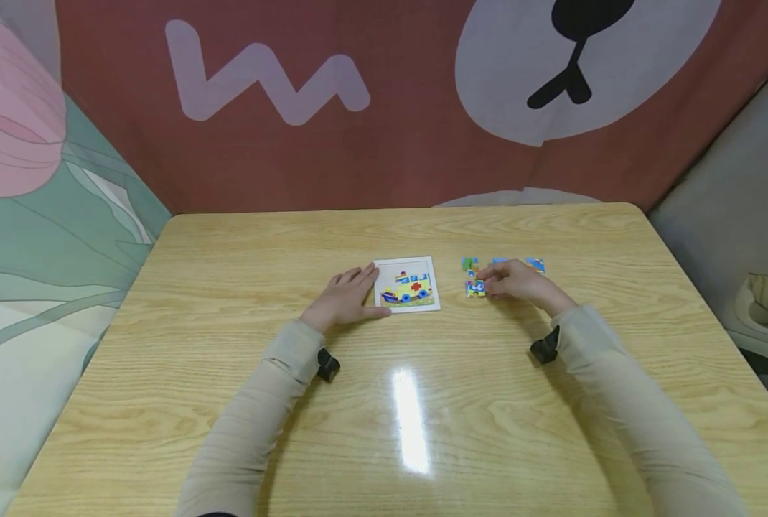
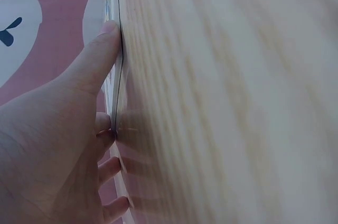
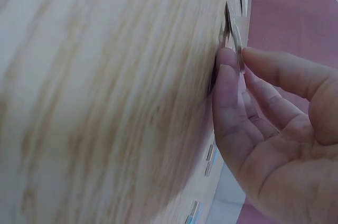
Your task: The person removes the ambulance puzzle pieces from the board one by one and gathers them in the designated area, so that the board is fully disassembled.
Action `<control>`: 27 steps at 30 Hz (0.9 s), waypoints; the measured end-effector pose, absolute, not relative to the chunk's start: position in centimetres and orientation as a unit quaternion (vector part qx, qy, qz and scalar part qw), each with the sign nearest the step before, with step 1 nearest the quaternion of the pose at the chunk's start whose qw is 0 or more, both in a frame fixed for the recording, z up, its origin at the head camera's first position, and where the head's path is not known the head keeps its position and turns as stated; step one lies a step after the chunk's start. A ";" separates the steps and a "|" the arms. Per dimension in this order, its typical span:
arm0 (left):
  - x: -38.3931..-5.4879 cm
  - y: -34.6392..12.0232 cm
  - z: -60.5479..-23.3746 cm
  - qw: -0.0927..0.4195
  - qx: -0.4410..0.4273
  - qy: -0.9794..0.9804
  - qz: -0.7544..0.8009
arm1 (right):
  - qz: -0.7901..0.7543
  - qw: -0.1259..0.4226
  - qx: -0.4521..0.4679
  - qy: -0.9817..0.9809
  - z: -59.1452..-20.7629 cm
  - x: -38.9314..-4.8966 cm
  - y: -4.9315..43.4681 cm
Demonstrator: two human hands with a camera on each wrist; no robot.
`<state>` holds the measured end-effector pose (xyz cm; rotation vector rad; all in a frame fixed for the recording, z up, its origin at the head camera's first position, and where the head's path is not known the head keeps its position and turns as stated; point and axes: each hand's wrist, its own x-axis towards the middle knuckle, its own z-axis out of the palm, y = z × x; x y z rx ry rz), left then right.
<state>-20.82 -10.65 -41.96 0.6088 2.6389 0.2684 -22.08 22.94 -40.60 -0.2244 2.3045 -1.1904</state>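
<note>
A white-framed jigsaw puzzle tray [image 1: 416, 259] lies on the table, with a partly assembled picture of a yellow vehicle [image 1: 402, 293] bearing a red cross. My left hand [image 1: 343, 296] rests at the tray's left side, fingers spread and thumb along the near edge. In the left wrist view, the thumb [image 2: 95, 57] touches the tray's rim. To the right of the tray, my right hand [image 1: 520, 281] pinches a jigsaw puzzle piece [image 1: 475, 289] between thumb and fingers. The right wrist view shows this piece [image 3: 236, 36] edge-on, tilted up from the table.
Beyond the right hand lie other loose puzzle pieces, among them a green one [image 1: 469, 263] and a blue one [image 1: 536, 265]; the hand partly covers this group. The wooden table [image 1: 229, 258] meets a printed wall covering [image 1: 416, 165] at its far edge.
</note>
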 end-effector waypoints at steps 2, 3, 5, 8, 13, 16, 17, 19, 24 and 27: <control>-20.8 -10.6 -42.0 0.208 0.218 0.948 0.097 | -0.438 0.265 -0.083 0.855 -40.6 -22.1 23.0; -20.8 -10.6 -42.0 0.209 0.218 0.948 0.097 | -0.438 0.266 -0.083 0.855 -40.6 -22.1 23.0; -20.8 -10.6 -42.0 0.210 0.216 0.949 0.097 | -0.435 0.268 -0.083 0.855 -40.6 -22.1 23.0; -20.8 -10.6 -42.0 0.211 0.215 0.949 0.096 | -0.432 0.270 -0.083 0.856 -40.5 -22.1 23.0; -20.8 -10.6 -42.0 0.209 0.214 0.949 0.094 | -0.423 0.270 -0.080 0.861 -40.5 -22.2 23.0; -20.8 -10.6 -42.0 0.207 0.215 0.950 0.094 | -0.416 0.270 -0.074 0.865 -40.4 -22.2 23.0; -20.9 -10.6 -42.0 0.206 0.215 0.950 0.095 | -0.415 0.270 -0.073 0.866 -40.4 -22.2 23.0; -20.9 -10.6 -42.1 0.205 0.214 0.950 0.096 | -0.413 0.270 -0.071 0.867 -40.3 -22.2 23.0; -20.9 -10.6 -42.0 0.203 0.217 0.951 0.089 | -0.409 0.263 -0.071 0.871 -40.3 -22.3 23.1; -20.8 -10.6 -41.9 0.202 0.219 0.951 0.086 | -0.403 0.252 -0.073 0.876 -40.1 -22.3 23.2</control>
